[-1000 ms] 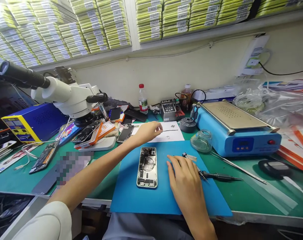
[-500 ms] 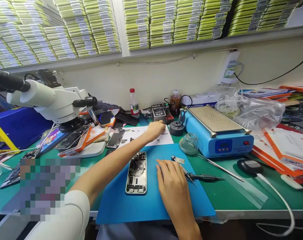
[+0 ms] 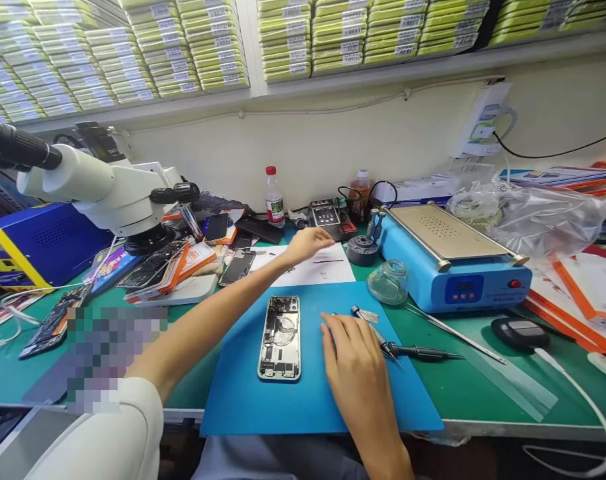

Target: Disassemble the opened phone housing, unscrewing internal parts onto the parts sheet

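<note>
An opened phone (image 3: 279, 340) lies on the blue mat (image 3: 253, 410), its inner parts exposed. Over the white paper (image 3: 347, 272) at the back, my left hand (image 3: 310, 245) reaches out with its fingers loosely extended. I see nothing held in it. Below those fingertips a thin dark strip (image 3: 329, 261) rests on the paper, apart from them. My right hand (image 3: 355, 357) lies palm down on the mat, right of the phone, fingers stretched and slightly bent. Close to its right side are a dark pen-like screwdriver (image 3: 425, 352) and a second slim tool, partly hidden by the hand.
A blue heating plate machine (image 3: 463, 287) stands at the right, behind a glass jar (image 3: 389, 283) and long tweezers (image 3: 455, 335). To the left are a microscope (image 3: 113, 190) and a phone screen (image 3: 237, 267). A red-capped bottle (image 3: 274, 200) stands at the back.
My left hand has lifted off the paper and its fingers have straightened, leaving the dark strip in plain view. My right hand stays on the mat. The whole view has shifted slightly.
</note>
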Tool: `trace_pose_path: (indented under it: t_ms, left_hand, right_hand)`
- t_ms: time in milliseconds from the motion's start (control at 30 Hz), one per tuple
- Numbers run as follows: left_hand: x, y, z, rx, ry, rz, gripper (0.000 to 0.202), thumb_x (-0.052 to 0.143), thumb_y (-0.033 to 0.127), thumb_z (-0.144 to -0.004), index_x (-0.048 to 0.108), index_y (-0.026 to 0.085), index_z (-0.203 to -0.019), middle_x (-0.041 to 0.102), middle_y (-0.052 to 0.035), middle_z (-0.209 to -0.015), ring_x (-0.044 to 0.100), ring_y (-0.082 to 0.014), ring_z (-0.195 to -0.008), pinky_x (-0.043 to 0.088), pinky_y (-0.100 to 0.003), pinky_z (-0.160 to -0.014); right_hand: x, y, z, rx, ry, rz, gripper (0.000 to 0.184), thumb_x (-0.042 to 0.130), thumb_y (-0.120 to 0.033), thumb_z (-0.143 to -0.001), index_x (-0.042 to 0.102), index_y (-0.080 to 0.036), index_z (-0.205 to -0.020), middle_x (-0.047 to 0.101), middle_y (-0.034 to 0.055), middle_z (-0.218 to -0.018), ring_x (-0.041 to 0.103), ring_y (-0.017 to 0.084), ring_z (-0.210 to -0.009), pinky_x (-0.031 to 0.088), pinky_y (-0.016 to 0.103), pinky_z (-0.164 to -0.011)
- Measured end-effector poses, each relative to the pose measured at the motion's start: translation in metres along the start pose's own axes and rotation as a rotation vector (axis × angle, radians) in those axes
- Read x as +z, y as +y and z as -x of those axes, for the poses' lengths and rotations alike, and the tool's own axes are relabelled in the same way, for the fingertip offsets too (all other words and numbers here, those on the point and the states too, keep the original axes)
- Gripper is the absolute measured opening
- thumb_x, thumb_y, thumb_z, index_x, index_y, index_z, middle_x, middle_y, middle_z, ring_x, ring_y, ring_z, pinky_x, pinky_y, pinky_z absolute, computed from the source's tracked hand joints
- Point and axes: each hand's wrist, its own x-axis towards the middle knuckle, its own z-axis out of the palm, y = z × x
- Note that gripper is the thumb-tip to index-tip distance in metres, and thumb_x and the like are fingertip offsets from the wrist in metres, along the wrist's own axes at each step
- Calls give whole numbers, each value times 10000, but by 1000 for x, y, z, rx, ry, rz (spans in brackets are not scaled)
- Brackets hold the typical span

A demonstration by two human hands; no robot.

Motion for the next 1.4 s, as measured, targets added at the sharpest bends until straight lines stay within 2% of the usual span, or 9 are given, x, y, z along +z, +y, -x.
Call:
trace_pose_path:
  t_ms: [167,300,367,467,533,600,833,1133,1400]
  left_hand:
    - [-39,-10,42,-55,0,164,403,738,412,-1078,677,184,-1405,711,-117,-1386,744,-270,-1157,661,-485,-972]
    - [-51,-11,118,-57,5,212,358,727,425,-1087,704,171,-1339,744,-100,-1293,760,-241,-1073,669,-446,-921]
    - [-46,-8,164,-53,26,199,274,738,400,-1080,745,165,-1221,772,-81,-1219,762,-226,-1043,658,-428,-921]
    - [-28,-4,228,-64,75,164,98,744,324,-1066,787,245,-1104,819,1,-1131,754,-187,-991,612,-305,-863]
    - [-12,-4,259,-75,111,126,59,742,300,-1064,777,275,-1104,815,21,-1100,736,-173,-906,590,-294,-805]
    - [2,-7,278,-84,170,79,78,719,283,-1076,768,282,-1137,805,2,-1124,737,-201,-963,583,-335,-877]
    - [22,-14,284,-64,244,18,113,730,236,-1069,751,281,-1170,779,-29,-1218,758,-236,-1116,586,-356,-951]
    - [23,-16,284,-105,241,36,126,754,263,-1053,734,278,-1177,696,-63,-1276,736,-259,-1161,615,-406,-975]
    - [18,-15,284,-172,220,128,98,775,248,-1042,728,297,-1113,691,-33,-1248,732,-239,-1173,621,-383,-1017]
  right_hand:
    - [0,0,-1,-15,7,-18,236,530,-222,-1144,725,-154,-1258,774,109,-1109,694,276,-1030,534,437,-964]
    - [0,-1,-3,-26,-9,-39,234,541,-244,-1146,720,-145,-1262,773,114,-1118,680,288,-1049,515,438,-973]
    - [1,-1,-3,-34,-11,-46,232,543,-250,-1146,720,-145,-1256,772,112,-1111,674,290,-1052,510,433,-972]
    - [2,0,-3,-47,-19,-50,232,547,-252,-1146,721,-146,-1258,771,106,-1103,670,285,-1041,511,434,-986]
    - [3,0,-3,-52,-34,-49,237,552,-256,-1144,721,-145,-1268,770,106,-1117,669,286,-1046,515,438,-996]
    - [3,0,-2,-55,-48,-43,245,555,-262,-1142,721,-140,-1275,769,110,-1136,669,291,-1065,518,443,-1008]
    - [4,1,-3,-59,-59,-30,249,554,-277,-1143,729,-153,-1270,774,104,-1141,676,289,-1102,522,446,-1050]
    - [2,1,-3,-46,-99,-30,295,535,-316,-1153,722,-144,-1302,773,115,-1178,676,319,-1159,513,465,-1061]
    - [5,2,-4,-46,-113,-28,306,541,-327,-1151,736,-145,-1303,782,118,-1174,674,321,-1158,503,461,-1066]
